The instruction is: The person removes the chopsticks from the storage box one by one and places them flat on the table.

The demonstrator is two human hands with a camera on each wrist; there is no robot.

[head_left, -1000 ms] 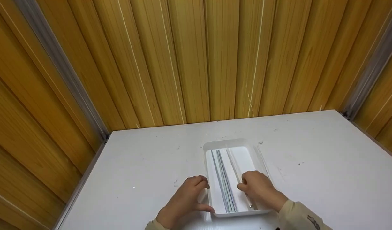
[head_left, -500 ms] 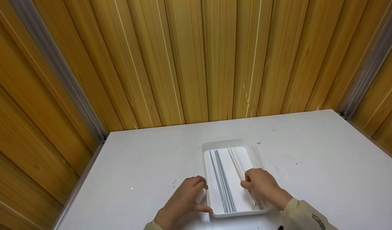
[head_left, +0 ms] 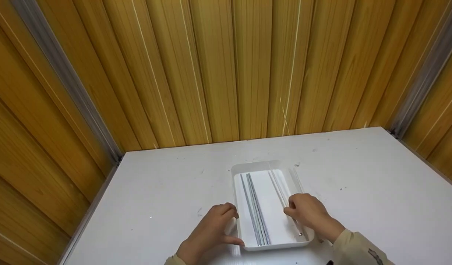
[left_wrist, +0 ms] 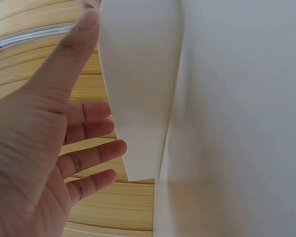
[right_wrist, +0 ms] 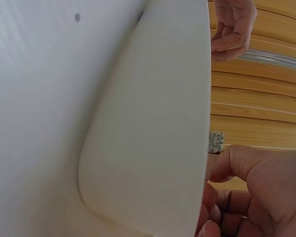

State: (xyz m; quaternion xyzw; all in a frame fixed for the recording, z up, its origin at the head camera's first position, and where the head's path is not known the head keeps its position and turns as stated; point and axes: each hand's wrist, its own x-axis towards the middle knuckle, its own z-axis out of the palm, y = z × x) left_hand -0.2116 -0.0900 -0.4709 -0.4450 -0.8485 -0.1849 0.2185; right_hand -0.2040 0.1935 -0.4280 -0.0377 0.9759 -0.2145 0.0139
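Observation:
A white rectangular tray (head_left: 275,247) stands on the table with several thin blue-green chopsticks (head_left: 256,209) lying lengthwise along its left side. My right hand (head_left: 309,211) pinches white chopsticks (head_left: 278,188) inside the tray, close to its right wall. Their silver patterned end (right_wrist: 216,142) shows past the rim in the right wrist view. At the tray's left side is my left hand (head_left: 213,228), thumb at the near left corner and fingertips at the left rim. In the left wrist view its fingers (left_wrist: 91,158) are spread and nearly straight beside the tray wall (left_wrist: 140,94).
The white table (head_left: 167,184) carries small dark marks and specks. Wood-patterned panels (head_left: 222,73) rise behind it and at both sides, with grey metal posts (head_left: 75,81) at the corners.
My right hand has shifted right with the white chopsticks, widening the gap to the blue-green ones. My left hand stays at the tray's left side.

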